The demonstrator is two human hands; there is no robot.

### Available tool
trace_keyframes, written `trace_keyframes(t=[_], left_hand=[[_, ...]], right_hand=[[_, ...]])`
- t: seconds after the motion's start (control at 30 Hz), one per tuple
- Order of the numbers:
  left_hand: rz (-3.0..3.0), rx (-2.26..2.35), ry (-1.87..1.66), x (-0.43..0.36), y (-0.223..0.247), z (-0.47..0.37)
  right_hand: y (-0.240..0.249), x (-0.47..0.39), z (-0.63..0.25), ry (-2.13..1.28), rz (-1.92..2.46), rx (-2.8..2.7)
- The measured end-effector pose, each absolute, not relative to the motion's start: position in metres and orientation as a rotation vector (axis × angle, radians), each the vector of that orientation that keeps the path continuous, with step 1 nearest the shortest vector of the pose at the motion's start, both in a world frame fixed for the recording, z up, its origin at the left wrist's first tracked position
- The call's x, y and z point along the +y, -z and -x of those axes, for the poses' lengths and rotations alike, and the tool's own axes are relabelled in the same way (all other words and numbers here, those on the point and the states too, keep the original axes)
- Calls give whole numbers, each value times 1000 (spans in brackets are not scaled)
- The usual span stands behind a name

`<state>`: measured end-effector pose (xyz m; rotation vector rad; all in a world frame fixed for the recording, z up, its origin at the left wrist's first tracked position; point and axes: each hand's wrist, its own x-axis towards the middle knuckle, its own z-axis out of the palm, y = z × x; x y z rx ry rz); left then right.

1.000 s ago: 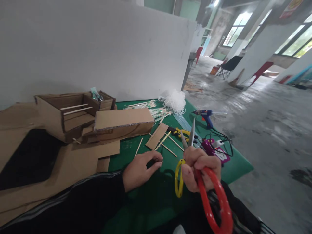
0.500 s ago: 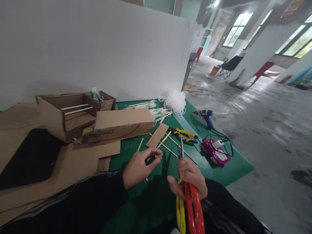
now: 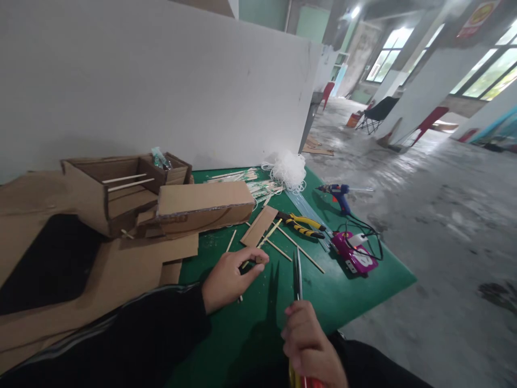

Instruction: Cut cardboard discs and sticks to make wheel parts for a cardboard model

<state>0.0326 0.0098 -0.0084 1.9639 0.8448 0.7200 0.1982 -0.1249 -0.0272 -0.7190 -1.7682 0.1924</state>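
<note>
My left hand point(image 3: 232, 276) is closed, pinching a small brown cardboard piece point(image 3: 262, 260) between thumb and fingers above the green tabletop. My right hand point(image 3: 309, 339) is wrapped round a pair of scissors point(image 3: 298, 277), blades pointing away from me and slightly apart. Most of their red and yellow handles is covered by the hand or cut off by the lower edge. Just past my left hand lie a flat cardboard strip point(image 3: 259, 226) and several thin wooden sticks point(image 3: 301, 248).
Yellow-and-black pliers point(image 3: 305, 223), a blue glue gun point(image 3: 342, 196) and a purple power strip point(image 3: 355, 253) lie to the right. White cord point(image 3: 288, 170) is heaped at the back. Cardboard boxes point(image 3: 205, 202) stand on the left, before a white panel point(image 3: 161, 81).
My right hand has drawn back toward me with the scissors, and its fingers have closed further round the handles. My left hand has stayed almost in place.
</note>
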Motion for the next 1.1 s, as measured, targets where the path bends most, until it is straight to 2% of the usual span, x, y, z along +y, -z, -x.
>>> trace_keyframes(t=[0.33,0.57,0.77,0.93,1.1], left_hand=[[-1999,839,-737,9,6,-34],[-2017,841,-750,8,7,-34],[-2068,879,-852,22,-19,-14],[-2112,894,-898,39,-39,4],[-2205,980,-843,44,-31,18]], right_hand=[[33,-130,-214,-247,818,-2038],[26,-127,-203,-158,929,-2117],[23,-129,-200,-150,1028,-2012],[7,-113,-198,-190,907,-2164],[-13,-74,-196,-82,958,-2409]])
